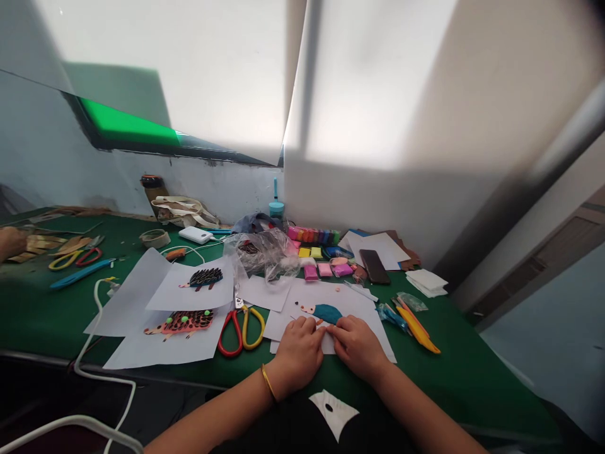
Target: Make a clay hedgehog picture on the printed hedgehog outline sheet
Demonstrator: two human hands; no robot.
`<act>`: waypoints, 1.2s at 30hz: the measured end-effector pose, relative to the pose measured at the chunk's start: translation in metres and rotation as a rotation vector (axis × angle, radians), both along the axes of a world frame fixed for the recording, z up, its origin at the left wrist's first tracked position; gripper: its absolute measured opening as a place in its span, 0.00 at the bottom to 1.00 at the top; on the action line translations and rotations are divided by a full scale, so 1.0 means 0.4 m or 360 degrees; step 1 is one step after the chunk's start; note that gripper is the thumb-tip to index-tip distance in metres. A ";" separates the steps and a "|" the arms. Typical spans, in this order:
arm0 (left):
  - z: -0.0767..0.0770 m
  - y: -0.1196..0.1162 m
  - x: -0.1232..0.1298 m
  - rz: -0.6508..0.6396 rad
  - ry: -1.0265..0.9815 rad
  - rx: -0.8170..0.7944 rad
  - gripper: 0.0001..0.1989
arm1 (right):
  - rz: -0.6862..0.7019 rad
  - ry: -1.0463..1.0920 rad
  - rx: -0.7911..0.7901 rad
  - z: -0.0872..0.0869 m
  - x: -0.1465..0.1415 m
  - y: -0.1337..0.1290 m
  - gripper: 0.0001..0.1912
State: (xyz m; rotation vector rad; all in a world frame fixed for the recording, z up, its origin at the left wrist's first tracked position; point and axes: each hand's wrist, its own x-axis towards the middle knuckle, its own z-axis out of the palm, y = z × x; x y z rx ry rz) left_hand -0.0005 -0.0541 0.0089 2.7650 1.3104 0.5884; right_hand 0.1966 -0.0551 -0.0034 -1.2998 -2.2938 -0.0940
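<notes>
Lying left: scissors (244, 329); left hand (300, 353), fingers curled, grip not tellable; blue animal figure (327, 313) on white paper (373, 328), far side of both hands, might smear if pressed hard; right hand (358, 350), likewise curled, contents hidden.

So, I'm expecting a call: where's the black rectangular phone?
In the head view, the phone lies on the right of the green table, between pink packets and small stacked white sheets.

Blue animal (328, 313) here, underside partly hidden by the left hand (300, 353) and right hand (358, 347) — far left, a co-worker's hand (12, 242), cropped by the edge — and the plastic bag (267, 257), contents too muddled to tell!
</notes>
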 end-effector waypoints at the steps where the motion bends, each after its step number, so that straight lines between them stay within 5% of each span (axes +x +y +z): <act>1: 0.001 0.001 0.000 -0.0005 0.0001 0.0004 0.18 | -0.0002 0.0014 0.0000 -0.001 0.001 0.000 0.12; 16: 0.030 0.028 -0.004 -0.0211 0.0123 0.0062 0.08 | -0.0017 0.0331 -0.0075 -0.009 0.019 0.006 0.15; 36: 0.060 0.053 0.015 -0.0123 0.0253 -0.0165 0.13 | -0.0043 0.0337 -0.0118 -0.003 0.021 0.006 0.15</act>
